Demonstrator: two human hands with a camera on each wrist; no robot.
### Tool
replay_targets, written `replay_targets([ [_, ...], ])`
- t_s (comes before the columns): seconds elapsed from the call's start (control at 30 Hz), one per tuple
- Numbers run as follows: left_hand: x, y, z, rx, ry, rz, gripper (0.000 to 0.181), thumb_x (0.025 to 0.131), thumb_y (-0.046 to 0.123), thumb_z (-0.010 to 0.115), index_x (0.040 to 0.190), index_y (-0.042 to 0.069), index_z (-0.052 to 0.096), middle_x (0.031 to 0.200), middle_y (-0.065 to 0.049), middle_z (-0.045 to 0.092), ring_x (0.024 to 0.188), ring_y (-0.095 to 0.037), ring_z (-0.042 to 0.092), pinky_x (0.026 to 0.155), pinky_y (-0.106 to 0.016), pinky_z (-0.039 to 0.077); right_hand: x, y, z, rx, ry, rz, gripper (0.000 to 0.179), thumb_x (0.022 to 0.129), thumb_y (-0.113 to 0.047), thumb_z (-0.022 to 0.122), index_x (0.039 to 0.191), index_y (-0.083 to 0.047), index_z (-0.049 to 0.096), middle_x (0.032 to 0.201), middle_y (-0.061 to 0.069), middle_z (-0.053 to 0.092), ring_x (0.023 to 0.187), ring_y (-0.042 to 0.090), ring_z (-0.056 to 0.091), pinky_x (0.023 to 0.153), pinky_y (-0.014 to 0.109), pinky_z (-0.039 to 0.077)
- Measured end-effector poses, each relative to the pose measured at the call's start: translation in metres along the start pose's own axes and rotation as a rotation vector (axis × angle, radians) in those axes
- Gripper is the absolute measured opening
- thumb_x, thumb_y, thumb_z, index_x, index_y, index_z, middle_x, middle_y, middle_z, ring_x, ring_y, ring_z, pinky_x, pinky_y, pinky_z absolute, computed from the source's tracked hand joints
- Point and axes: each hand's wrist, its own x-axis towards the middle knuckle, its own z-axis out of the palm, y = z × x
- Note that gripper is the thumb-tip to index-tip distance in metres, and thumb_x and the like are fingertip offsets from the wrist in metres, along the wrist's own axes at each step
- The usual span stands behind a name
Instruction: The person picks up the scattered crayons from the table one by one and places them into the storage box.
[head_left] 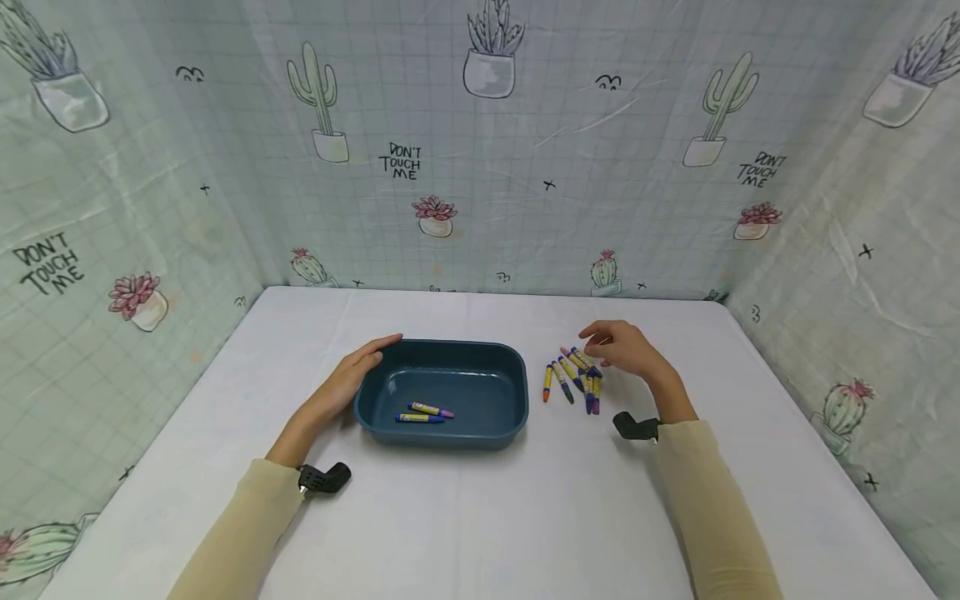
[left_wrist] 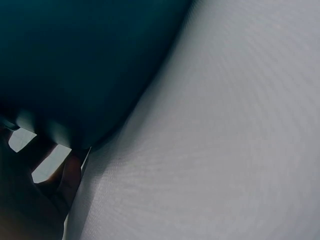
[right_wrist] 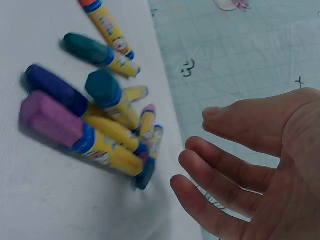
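A dark teal rectangular tray stands on the white table, with two crayons, one purple-tipped and one blue, lying inside. My left hand rests against its left side, fingers reaching the far left corner of the rim. In the left wrist view, those fingers touch the tray's outer wall. Right of the tray lies a loose pile of crayons in yellow wrappers. Just above the pile's far right side, my right hand hovers with loosely bent, spread fingers and holds nothing.
A white-covered table carries everything. Behind it and at both sides hangs a pale cloth printed with cacti. In the right wrist view, a purple crayon and a teal crayon are among the nearest of the pile.
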Motion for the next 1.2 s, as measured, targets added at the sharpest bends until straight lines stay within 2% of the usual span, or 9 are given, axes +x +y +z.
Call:
replay_targets([
  [0.2,0.000,0.000,0.001,-0.001,-0.002,0.001,0.047,0.115,0.027,0.030,0.160,0.019,0.040,0.169,-0.007,0.034,0.160,-0.034,0.022,0.129,-0.062,0.014,0.007,0.013,0.010,-0.059,0.019,0.054,0.034,0.100,-0.015,0.062,0.132,-0.003,0.066,0.124,0.023,0.068,0.103,0.031,0.066,0.080,0.035,0.060],
  [0.6,0.000,0.001,0.001,-0.011,0.002,-0.006,0.047,0.114,0.024,0.031,0.160,0.017,0.040,0.169,-0.008,0.033,0.160,-0.034,0.022,0.130,-0.062,0.014,0.011,0.018,0.016,-0.090,0.004,0.014,0.035,0.096,-0.007,0.065,0.131,-0.002,0.067,0.119,0.024,0.070,0.111,0.038,0.066,0.090,0.046,0.059],
  [0.7,-0.001,0.001,0.001,-0.012,0.000,-0.007,0.047,0.114,0.025,0.031,0.160,0.018,0.039,0.169,-0.009,0.033,0.160,-0.035,0.022,0.129,-0.062,0.014,0.011,0.019,0.015,-0.110,0.001,0.010,0.037,0.095,-0.007,0.065,0.131,-0.002,0.066,0.118,0.025,0.070,0.107,0.037,0.067,0.087,0.046,0.058],
  [0.83,-0.001,0.000,0.001,-0.009,-0.005,-0.005,0.047,0.114,0.026,0.030,0.160,0.019,0.039,0.169,-0.008,0.033,0.160,-0.035,0.022,0.129,-0.063,0.014,0.010,0.017,0.014,-0.152,-0.023,0.026,0.040,0.094,-0.009,0.063,0.134,-0.002,0.066,0.115,0.024,0.071,0.097,0.030,0.066,0.080,0.039,0.056],
  [0.97,-0.001,0.000,0.000,-0.005,-0.003,0.010,0.047,0.114,0.025,0.031,0.160,0.018,0.040,0.169,-0.009,0.034,0.159,-0.035,0.023,0.129,-0.063,0.015,0.009,0.015,0.013,-0.169,-0.068,0.046,0.049,0.095,-0.009,0.060,0.144,-0.005,0.058,0.115,0.024,0.071,0.088,0.025,0.064,0.073,0.033,0.053],
  [1.07,-0.001,0.000,0.000,0.002,-0.003,0.018,0.047,0.114,0.023,0.031,0.160,0.016,0.040,0.168,-0.010,0.034,0.159,-0.036,0.024,0.128,-0.063,0.016,0.009,0.014,0.014,-0.174,-0.084,0.062,0.050,0.096,-0.009,0.059,0.145,-0.007,0.057,0.118,0.024,0.070,0.087,0.024,0.064,0.072,0.033,0.052],
  [1.2,-0.001,0.000,0.001,0.005,-0.002,0.011,0.047,0.114,0.022,0.031,0.160,0.016,0.040,0.169,-0.011,0.034,0.159,-0.037,0.024,0.128,-0.064,0.016,0.010,0.014,0.016,-0.189,-0.077,0.078,0.042,0.097,-0.012,0.060,0.138,-0.009,0.062,0.122,0.024,0.069,0.091,0.026,0.064,0.076,0.035,0.054],
])
